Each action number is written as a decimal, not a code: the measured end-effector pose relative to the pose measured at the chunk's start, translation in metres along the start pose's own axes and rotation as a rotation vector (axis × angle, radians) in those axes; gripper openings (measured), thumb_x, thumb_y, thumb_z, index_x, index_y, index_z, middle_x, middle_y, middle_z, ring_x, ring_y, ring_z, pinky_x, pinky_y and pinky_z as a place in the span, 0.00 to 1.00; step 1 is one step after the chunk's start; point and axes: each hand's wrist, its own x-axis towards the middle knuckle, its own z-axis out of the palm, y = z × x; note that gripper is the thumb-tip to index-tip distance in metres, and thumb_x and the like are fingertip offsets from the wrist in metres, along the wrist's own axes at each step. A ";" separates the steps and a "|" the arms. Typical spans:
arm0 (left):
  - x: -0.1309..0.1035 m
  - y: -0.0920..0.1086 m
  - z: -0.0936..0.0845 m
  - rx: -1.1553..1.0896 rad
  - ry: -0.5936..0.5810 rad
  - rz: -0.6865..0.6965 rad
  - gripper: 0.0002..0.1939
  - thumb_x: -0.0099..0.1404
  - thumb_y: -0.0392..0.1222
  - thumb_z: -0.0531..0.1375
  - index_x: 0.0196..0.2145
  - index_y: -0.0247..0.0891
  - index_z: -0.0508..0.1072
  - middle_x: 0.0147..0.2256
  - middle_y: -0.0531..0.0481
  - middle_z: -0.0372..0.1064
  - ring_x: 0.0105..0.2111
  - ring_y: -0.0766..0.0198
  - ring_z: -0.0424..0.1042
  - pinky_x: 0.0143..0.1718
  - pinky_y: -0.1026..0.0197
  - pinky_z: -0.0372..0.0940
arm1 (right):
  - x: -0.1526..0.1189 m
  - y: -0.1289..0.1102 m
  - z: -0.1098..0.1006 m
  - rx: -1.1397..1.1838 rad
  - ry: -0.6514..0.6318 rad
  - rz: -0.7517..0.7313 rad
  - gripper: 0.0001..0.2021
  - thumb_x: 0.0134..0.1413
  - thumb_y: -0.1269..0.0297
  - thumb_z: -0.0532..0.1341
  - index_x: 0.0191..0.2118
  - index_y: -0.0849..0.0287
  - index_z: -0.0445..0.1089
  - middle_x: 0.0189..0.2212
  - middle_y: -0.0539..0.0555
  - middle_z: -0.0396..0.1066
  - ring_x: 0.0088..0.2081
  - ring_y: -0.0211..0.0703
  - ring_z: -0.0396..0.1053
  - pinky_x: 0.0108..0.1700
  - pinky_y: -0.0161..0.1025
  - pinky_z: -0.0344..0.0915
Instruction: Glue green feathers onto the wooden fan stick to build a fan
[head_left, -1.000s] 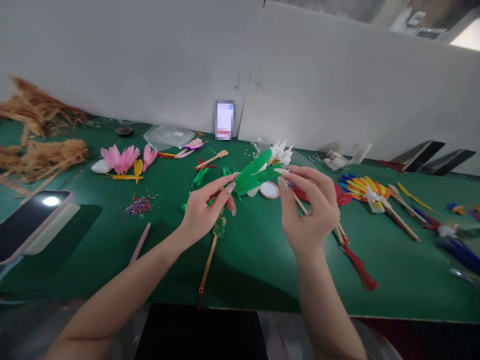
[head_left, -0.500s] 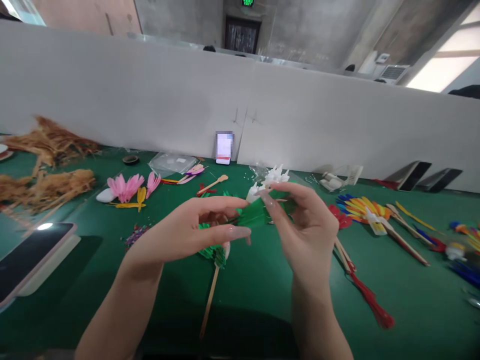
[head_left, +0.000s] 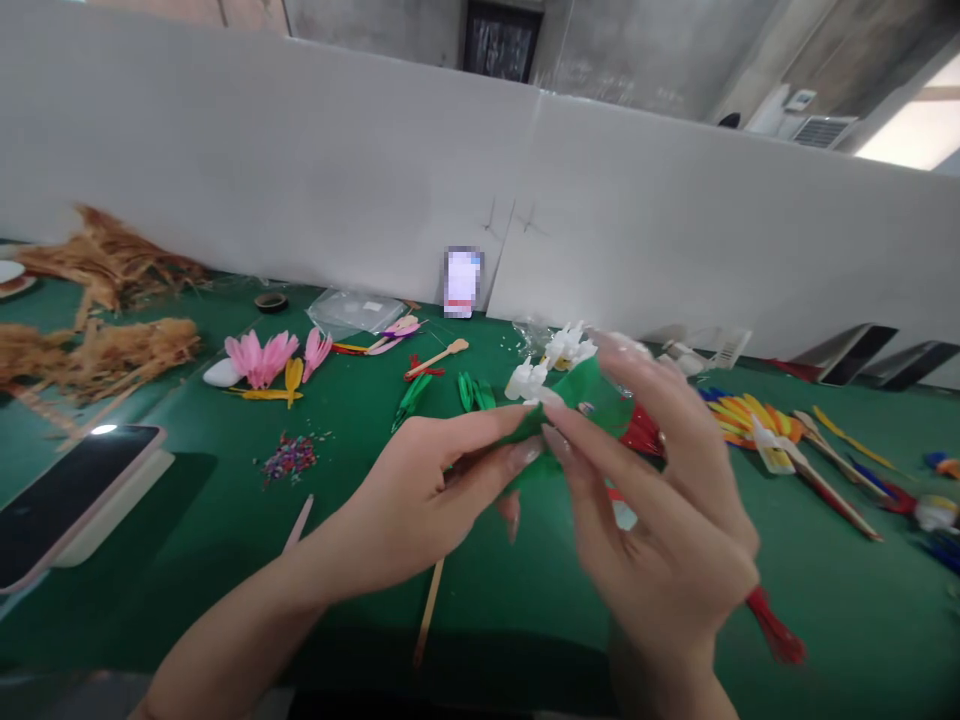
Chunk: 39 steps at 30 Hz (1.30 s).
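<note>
Green feathers (head_left: 583,382) pinched by left hand (head_left: 420,490) and right hand (head_left: 667,530), fingertips closer than before

Green feathers (head_left: 581,384) held aloft, partly hidden.

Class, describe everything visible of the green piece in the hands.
The green piece is thin and slightly see-through, like film or fine fabric. The left hand and right hand pinch it above the table; it spreads wider on the right. The hands hide part of it, so its outline is unclear.
</note>
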 end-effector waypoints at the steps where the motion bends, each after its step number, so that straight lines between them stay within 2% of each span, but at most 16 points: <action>1: -0.001 0.000 0.000 0.031 0.020 0.020 0.14 0.68 0.41 0.52 0.47 0.44 0.74 0.19 0.57 0.70 0.12 0.71 0.60 0.13 0.68 0.59 | -0.001 -0.001 -0.001 -0.008 -0.034 -0.003 0.21 0.53 0.78 0.61 0.49 0.47 0.71 0.53 0.51 0.69 0.54 0.53 0.67 0.58 0.57 0.62; 7: -0.010 -0.002 0.001 0.278 0.114 0.168 0.18 0.68 0.37 0.52 0.53 0.49 0.69 0.21 0.59 0.71 0.14 0.71 0.63 0.17 0.68 0.62 | -0.001 -0.003 -0.005 -0.044 -0.070 -0.044 0.20 0.53 0.80 0.60 0.48 0.53 0.70 0.48 0.51 0.75 0.51 0.48 0.71 0.61 0.54 0.60; 12: -0.015 0.003 0.002 0.429 0.117 0.193 0.18 0.69 0.35 0.51 0.54 0.45 0.66 0.24 0.57 0.72 0.17 0.72 0.65 0.22 0.70 0.64 | 0.001 -0.002 -0.008 -0.045 -0.124 -0.064 0.17 0.53 0.80 0.59 0.46 0.54 0.71 0.45 0.51 0.76 0.50 0.48 0.72 0.60 0.56 0.60; 21: -0.014 0.007 0.005 0.367 0.111 0.154 0.07 0.68 0.33 0.51 0.39 0.40 0.68 0.22 0.61 0.69 0.16 0.77 0.62 0.20 0.74 0.58 | 0.000 0.001 -0.008 -0.082 -0.142 -0.116 0.16 0.51 0.82 0.61 0.44 0.58 0.72 0.46 0.55 0.76 0.50 0.47 0.72 0.62 0.57 0.57; 28: -0.011 0.011 0.005 0.331 0.099 0.107 0.07 0.69 0.35 0.51 0.32 0.38 0.65 0.22 0.61 0.69 0.15 0.77 0.62 0.19 0.73 0.55 | 0.002 0.000 -0.009 -0.084 -0.134 -0.111 0.15 0.50 0.80 0.62 0.43 0.57 0.72 0.46 0.55 0.76 0.51 0.49 0.72 0.61 0.58 0.58; 39: -0.012 0.010 0.007 0.513 0.137 0.145 0.08 0.68 0.35 0.50 0.35 0.37 0.68 0.23 0.57 0.69 0.17 0.73 0.63 0.20 0.69 0.55 | 0.002 0.003 -0.007 -0.102 -0.161 -0.150 0.14 0.51 0.79 0.62 0.42 0.55 0.72 0.42 0.52 0.77 0.47 0.48 0.74 0.60 0.56 0.61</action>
